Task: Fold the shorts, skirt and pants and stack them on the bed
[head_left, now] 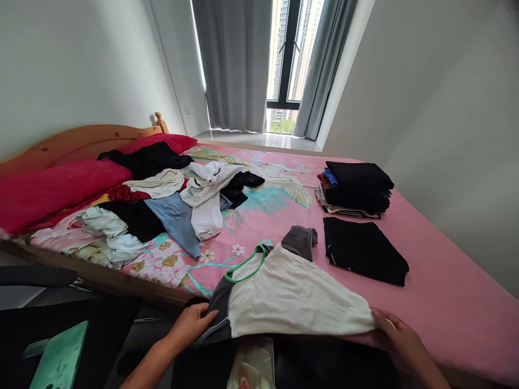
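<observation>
A white T-shirt [292, 292] with dark grey sleeves and a green neckband lies sideways across the bed's near edge, its collar toward the left. My left hand [193, 324] pinches the near grey sleeve at the shoulder side. At the right, my right hand [395, 332] grips the shirt's bottom hem corner between thumb and fingers. The cloth is stretched between both hands, with soft wrinkles across the body. The far grey sleeve rests on the pink sheet. Just beyond the hem lies a folded black garment [363, 249].
A stack of folded clothes [357, 189] stands at the far right of the bed [438, 281]. Loose clothes [170, 200] are heaped on the left by red pillows [65, 186]. A green phone-like object [60, 356] lies on a dark surface at lower left.
</observation>
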Motion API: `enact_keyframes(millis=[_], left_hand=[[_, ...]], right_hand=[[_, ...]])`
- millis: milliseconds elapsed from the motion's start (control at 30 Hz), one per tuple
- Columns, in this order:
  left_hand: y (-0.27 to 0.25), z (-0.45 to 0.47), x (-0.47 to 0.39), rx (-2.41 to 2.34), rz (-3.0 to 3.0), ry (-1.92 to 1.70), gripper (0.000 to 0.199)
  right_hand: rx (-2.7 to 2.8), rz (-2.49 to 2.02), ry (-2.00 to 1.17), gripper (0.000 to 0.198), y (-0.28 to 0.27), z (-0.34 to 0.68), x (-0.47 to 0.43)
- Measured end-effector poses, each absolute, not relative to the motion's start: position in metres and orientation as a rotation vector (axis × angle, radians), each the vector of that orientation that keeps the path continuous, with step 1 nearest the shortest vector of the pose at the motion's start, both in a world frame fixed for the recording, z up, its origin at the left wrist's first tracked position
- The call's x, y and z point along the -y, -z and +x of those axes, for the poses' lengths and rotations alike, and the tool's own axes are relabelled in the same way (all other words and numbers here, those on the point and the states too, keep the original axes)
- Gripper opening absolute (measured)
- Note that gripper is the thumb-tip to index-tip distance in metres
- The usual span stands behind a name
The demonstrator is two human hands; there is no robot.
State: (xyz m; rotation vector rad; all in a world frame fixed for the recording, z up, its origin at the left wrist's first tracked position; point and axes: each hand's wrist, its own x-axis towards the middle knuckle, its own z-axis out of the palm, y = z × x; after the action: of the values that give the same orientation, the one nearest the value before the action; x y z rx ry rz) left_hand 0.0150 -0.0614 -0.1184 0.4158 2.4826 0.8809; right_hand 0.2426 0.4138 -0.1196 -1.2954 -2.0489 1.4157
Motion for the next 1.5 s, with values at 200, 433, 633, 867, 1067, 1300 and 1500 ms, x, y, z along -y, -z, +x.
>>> enact_keyframes(millis=[200,433,633,867,1067,1300,1500], left_hand=[[0.115,0.016,0.059,-2.559,0.39,-1.051,0.036],[0.11,0.017,0.033,-2.659,0.169,-1.221,0.041],[0.117,-0.001,0.044,-2.555,0.05,-1.65,0.039],[0.128,-0.005,0.044,-2.367,-0.034,-1.782,0.052],[0.128,-0.006,0.036,-2.275,0.076,-1.601,0.048],[0.096,-0.024,0.025,-2.494,0.264,-1.458,0.039],[0.013,-0.102,-0.007,-2.885,0.322,-1.391,0.035]], right_hand=[[2.37,-0.902,-1.119,0.045,0.074,0.176,-0.375],[2.637,0.022,-1.216,0.023,0.067,0.056,-0.249],[2.661,-0.169,-0.819,0.043,0.103,0.042,-0.261],[2.742,-0.685,-0.601,0.038,0.13,0.099,-0.344],[2.589,-0.39,-0.654,0.031,0.119,0.072,-0.318],[2.498,-0.358,-0.776,0.016,0.108,0.058,-0.299],[2.297,0.083,-0.93,0.009,0.065,0.133,-0.268]])
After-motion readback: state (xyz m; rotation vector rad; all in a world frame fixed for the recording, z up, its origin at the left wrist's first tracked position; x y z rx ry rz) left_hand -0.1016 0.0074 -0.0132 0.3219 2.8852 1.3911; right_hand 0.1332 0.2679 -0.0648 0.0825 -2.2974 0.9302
